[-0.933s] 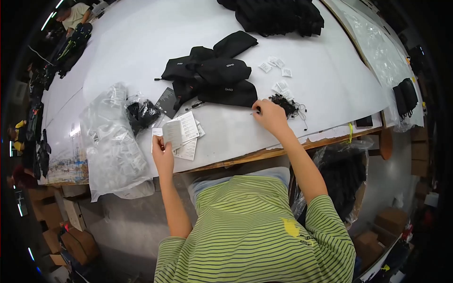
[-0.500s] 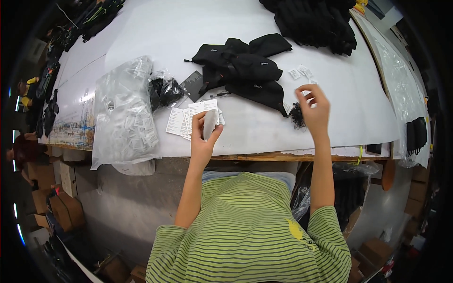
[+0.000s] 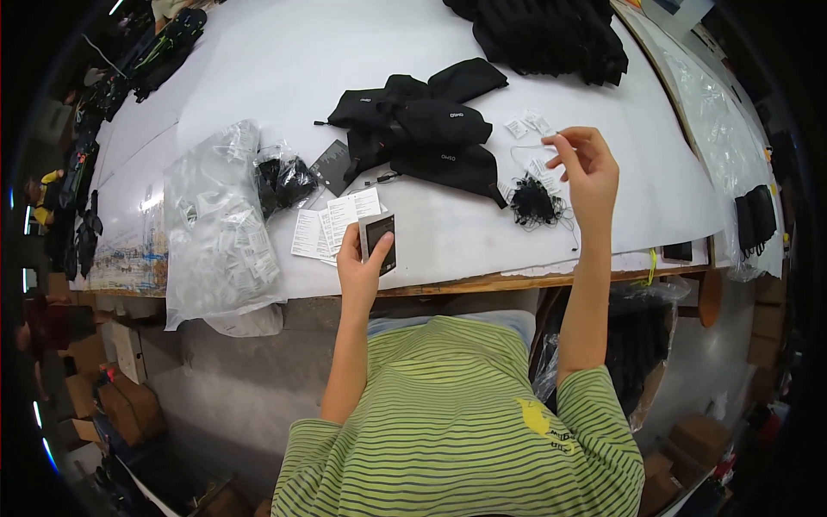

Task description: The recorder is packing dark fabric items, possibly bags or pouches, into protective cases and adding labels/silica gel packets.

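My left hand (image 3: 355,269) grips a small stack of dark printed cards (image 3: 380,234) with pale edges, its thumb across the front. Under and behind it, white printed sheets (image 3: 349,211) lie overlapping on the table. My right hand (image 3: 587,172) is raised, thumb and forefinger pinching the end of a thin black string (image 3: 514,153). That string loops down toward a tangle of black strings (image 3: 536,203) below the hand. Small white packets (image 3: 527,122) rest just beyond my fingertips. Black fabric pouches (image 3: 439,125) are heaped in the middle, ahead of both hands.
On the left lie a clear plastic bag of white packets (image 3: 226,233), a smaller bag of black strings (image 3: 284,179) and a dark card (image 3: 331,167). A large black fabric pile (image 3: 551,39) sits at the far right. The wooden table edge (image 3: 482,284) runs before me.
My left hand has turned the cards so their dark face shows. My right hand has moved slightly right and up, and a string now trails from its fingers. The whole view has shifted a little.
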Tool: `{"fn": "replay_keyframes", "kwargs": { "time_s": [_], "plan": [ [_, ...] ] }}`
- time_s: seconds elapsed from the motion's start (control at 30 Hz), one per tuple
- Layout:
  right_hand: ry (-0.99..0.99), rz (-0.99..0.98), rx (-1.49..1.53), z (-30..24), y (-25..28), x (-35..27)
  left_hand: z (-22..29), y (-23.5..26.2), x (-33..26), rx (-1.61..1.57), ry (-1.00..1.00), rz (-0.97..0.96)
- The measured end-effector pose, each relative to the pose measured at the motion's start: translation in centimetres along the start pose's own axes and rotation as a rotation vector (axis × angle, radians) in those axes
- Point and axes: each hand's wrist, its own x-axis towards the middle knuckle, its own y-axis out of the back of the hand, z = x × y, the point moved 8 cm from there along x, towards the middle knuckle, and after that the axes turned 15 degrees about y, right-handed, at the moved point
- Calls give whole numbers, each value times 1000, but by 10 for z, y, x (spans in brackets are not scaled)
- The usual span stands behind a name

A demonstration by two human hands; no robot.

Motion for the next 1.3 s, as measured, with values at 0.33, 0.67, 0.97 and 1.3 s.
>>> {"fn": "replay_keyframes", "kwargs": {
  "time_s": [0.33, 0.67, 0.97, 1.3],
  "plan": [
    [-252, -399, 414, -37, -92, -96, 52, -41, -35, 240, -306, -12],
    [-388, -452, 508, -33, -100, -116, 65, -49, -57, 356, -449, -39],
    [-521, -445, 826, -20, -103, -148, 45, -52, -58, 273, -282, -283],
    [-310, -574, 569, -23, -83, -157, -20, -66, -56, 63, 199, -641]
  ]
}}
